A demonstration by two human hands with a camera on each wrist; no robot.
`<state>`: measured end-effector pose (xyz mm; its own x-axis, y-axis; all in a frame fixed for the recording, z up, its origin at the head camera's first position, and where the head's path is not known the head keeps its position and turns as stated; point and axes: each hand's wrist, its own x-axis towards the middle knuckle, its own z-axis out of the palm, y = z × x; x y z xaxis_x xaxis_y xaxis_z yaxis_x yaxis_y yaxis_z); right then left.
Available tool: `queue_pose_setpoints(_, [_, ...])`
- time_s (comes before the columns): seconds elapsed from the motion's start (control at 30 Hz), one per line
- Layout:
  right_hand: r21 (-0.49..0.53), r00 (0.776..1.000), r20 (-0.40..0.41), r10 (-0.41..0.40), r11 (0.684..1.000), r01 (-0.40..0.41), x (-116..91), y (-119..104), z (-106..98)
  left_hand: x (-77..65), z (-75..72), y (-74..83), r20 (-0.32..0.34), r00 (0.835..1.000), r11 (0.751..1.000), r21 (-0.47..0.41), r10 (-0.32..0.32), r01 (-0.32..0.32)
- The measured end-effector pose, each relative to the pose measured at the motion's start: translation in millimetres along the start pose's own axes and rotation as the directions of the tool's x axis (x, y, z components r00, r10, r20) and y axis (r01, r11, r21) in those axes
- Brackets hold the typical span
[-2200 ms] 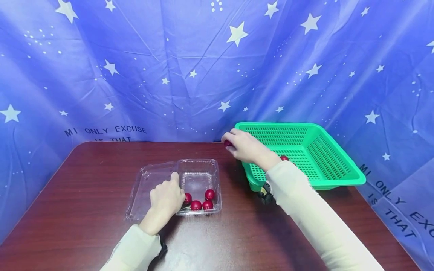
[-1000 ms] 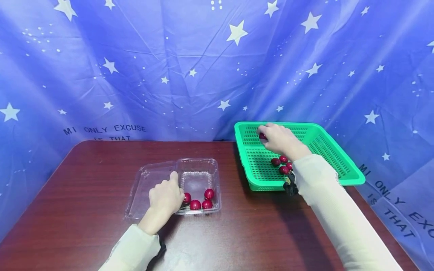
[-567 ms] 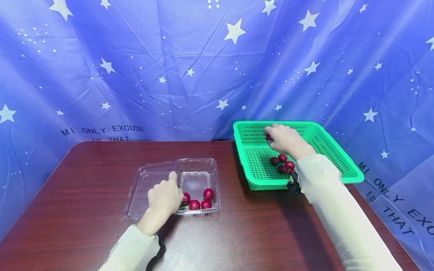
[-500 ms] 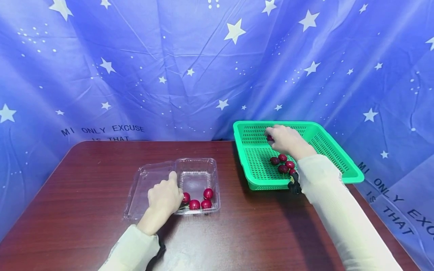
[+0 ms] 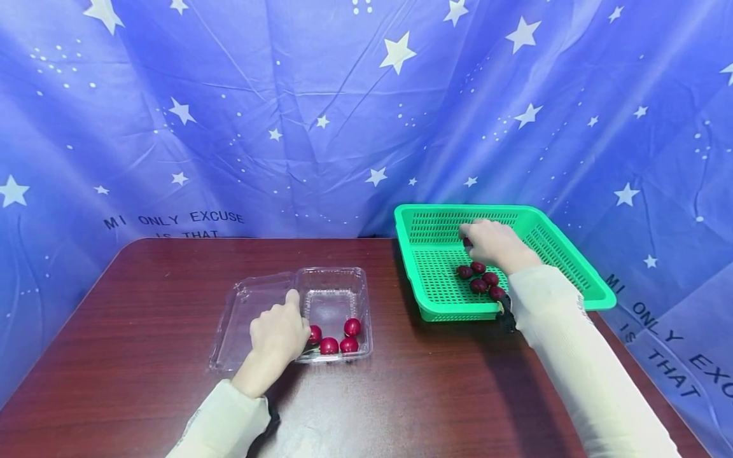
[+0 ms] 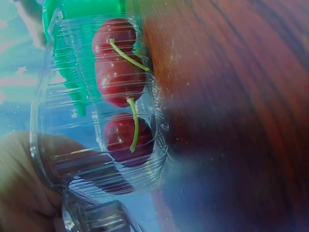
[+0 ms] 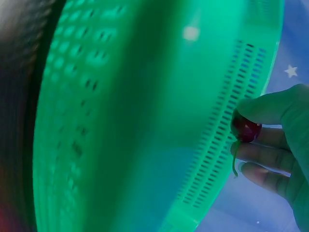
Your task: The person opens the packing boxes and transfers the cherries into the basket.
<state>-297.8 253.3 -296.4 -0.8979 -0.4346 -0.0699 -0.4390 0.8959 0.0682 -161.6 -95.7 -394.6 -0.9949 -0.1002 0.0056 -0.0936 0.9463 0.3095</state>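
Observation:
My right hand (image 5: 497, 244) is over the green basket (image 5: 413, 280), pinching a dark red cherry (image 7: 245, 126) between thumb and fingers; its short green stem hangs down. Below that hand, several cherries (image 5: 478, 286) lie on the basket floor. At the left, my left hand (image 5: 279, 331) grips the near hinge side of a clear plastic clamshell box (image 5: 332, 305), partly seen through the plastic in the left wrist view. Several bright red cherries (image 5: 329, 345) with green stems sit along the box's near end. One is partly hidden by the left hand.
The box's clear lid (image 5: 246, 324) is folded out flat to the left. Box and basket stand apart on a dark red-brown wooden table (image 5: 378, 407). A blue curtain (image 5: 321, 127) with white stars hangs close behind the table's back edge.
My right hand, with its cherry, has moved right from the basket's left rim to over its inside, lowering slightly at the end. The left hand has stayed on the box.

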Motion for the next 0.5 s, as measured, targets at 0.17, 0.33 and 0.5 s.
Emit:
queue_pose_setpoints(0.17, [-0.023,0.999,0.033,0.011,1.0,-0.01,-3.7,4.1,5.4,-0.7,-0.1,-0.1,-0.004,1.0,1.0,0.002,-0.001,0.001])
queue_pose_setpoints(0.33, [-0.025,0.999,0.043,0.015,1.0,-0.014,-8.3,7.2,12.1,-0.9,-0.3,-0.2,-0.008,1.0,1.0,0.002,0.003,-0.003])
queue_pose_setpoints(0.5, [-0.015,0.998,0.057,0.022,1.0,-0.021,-10.6,10.9,18.4,-0.6,-0.4,-0.4,-0.004,1.0,1.0,0.001,0.001,-0.001])
